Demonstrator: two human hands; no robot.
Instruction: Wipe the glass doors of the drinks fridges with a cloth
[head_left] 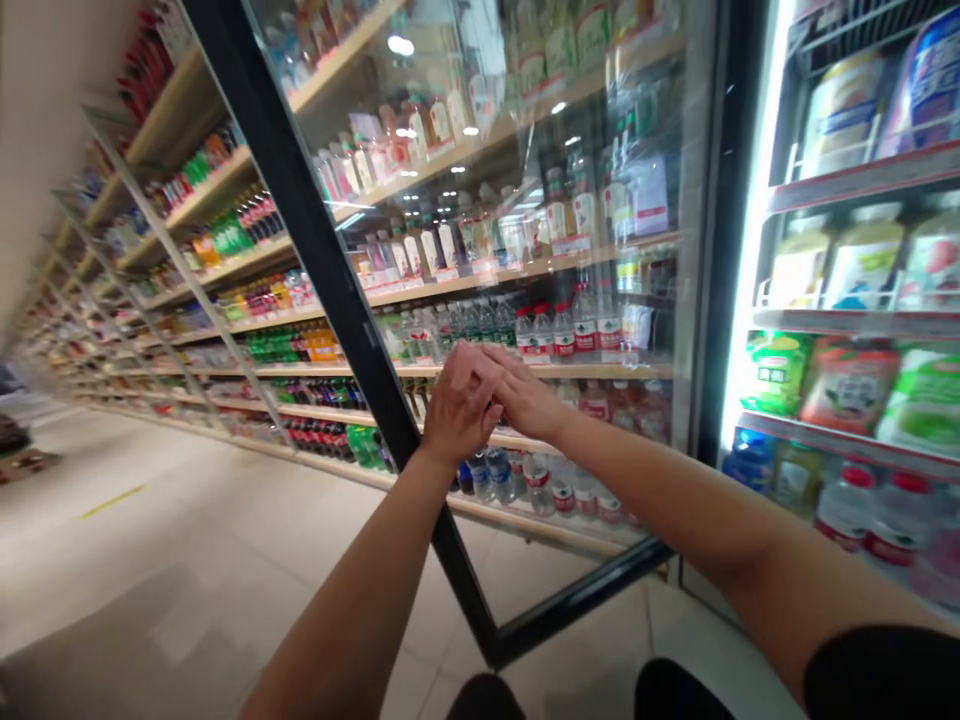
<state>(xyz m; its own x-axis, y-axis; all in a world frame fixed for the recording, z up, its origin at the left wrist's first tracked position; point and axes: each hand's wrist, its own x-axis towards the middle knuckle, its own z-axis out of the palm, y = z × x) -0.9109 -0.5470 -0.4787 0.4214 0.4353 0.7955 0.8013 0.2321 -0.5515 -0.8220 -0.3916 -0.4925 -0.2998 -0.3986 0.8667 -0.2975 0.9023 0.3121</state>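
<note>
My left hand (454,405) and my right hand (525,392) meet in front of the glass door (540,570) of a drinks fridge, which stands swung open. The palms face each other and the fingers overlap, with the right hand's fingers stretched across to the left hand. The left thumb shows below them. I see no object in either hand, though the space between the palms is hidden. The door's black frame (390,385) runs behind my left wrist; whether I touch it is unclear.
At the right, the lit fridge holds bottled drinks (862,255), drink pouches (851,385) and red-capped water bottles (846,505). Long wooden shelves (255,320) of drinks line the left and show through the glass. Pale floor tiles (225,560) lie below.
</note>
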